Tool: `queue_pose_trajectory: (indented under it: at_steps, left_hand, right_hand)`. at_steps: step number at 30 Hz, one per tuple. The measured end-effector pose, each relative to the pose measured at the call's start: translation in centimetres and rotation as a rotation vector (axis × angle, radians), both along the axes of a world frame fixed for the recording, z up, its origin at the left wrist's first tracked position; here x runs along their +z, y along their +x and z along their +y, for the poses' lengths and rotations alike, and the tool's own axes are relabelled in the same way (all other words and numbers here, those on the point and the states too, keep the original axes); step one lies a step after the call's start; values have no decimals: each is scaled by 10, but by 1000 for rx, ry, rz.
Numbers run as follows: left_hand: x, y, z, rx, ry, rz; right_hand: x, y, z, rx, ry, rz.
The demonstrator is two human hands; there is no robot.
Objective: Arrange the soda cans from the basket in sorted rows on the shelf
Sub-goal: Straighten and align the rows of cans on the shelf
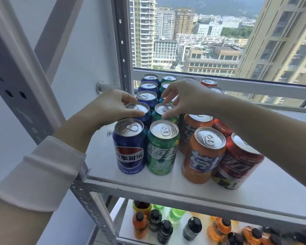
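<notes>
Head view: shelf (166, 185), front left corner.
Your left hand (111, 107): grips second blue can (140, 112).
Your right hand (187, 98): pinches second green can (163, 111).
Crowding: front blue can (129, 149), front green can (162, 151) just beside.

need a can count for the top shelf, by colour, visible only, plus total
Blue cans: 5
Green cans: 5 (one barely shows behind the right hand)
Orange cans: 2
Red cans: 3
Lid-only cans, colour not visible: 2
Total: 17 visible; the right hand may hide more.
</notes>
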State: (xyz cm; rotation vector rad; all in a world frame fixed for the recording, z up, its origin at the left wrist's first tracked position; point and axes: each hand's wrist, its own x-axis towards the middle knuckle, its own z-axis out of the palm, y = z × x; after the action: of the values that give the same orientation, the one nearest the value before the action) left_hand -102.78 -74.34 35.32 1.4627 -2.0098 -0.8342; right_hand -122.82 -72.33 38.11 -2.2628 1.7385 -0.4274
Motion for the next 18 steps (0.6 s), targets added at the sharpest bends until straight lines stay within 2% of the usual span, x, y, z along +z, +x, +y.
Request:
queue_pose_trajectory:
  at_steps: [6,15,18]
  left_hand:
    - [2,-10,-2,-40,-33,-33]
    - [-3,-7,0,-57,27,20]
    - [-9,0,8,-40,22,145]
  right_hand:
    - [4,-4,3,-25,9,22]
    - [5,-6,10,-37,15,14]
    - [13,-5,26,-7,-59,-34]
